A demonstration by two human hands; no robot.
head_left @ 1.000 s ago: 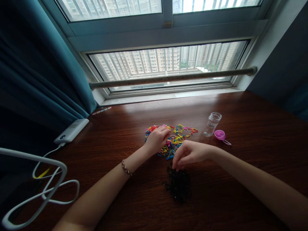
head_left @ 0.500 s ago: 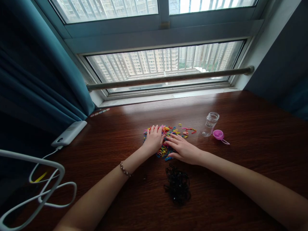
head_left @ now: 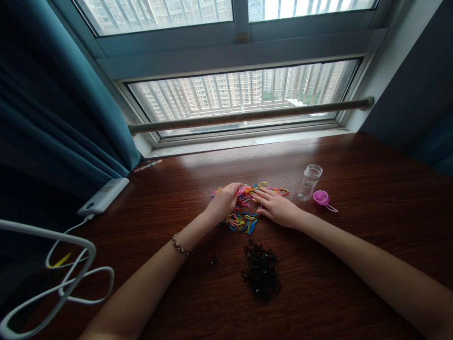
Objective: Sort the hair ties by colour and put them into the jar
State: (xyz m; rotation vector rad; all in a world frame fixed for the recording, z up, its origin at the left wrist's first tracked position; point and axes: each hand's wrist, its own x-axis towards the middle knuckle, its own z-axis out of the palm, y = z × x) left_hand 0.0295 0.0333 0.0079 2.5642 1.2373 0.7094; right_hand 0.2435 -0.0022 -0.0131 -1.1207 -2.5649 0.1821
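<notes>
Colourful small bands (head_left: 244,203) lie in a loose spread on the brown table, between and beneath both hands. My left hand (head_left: 223,204), with a braided bracelet at the wrist, rests on the left part of the spread, fingers curled together at its upper edge; what they hold, if anything, is hidden. At the right side, my right hand (head_left: 278,206) lies palm down with fingers stretched out over the bands. Nearer to me is a tangled heap of black bands (head_left: 261,271). A tiny dark item (head_left: 213,259) sits left of that heap.
A clear open bottle (head_left: 309,182) stands at the right, beside a pink cap with a loop (head_left: 321,198). On the left are a white power bank (head_left: 103,197) and a looped white cable (head_left: 92,250). Behind the table (head_left: 357,226) is a barred window.
My left fingers have gone from spread to curled. My right hand has moved slightly right and away from me. The bands are more spread out, with table showing between them.
</notes>
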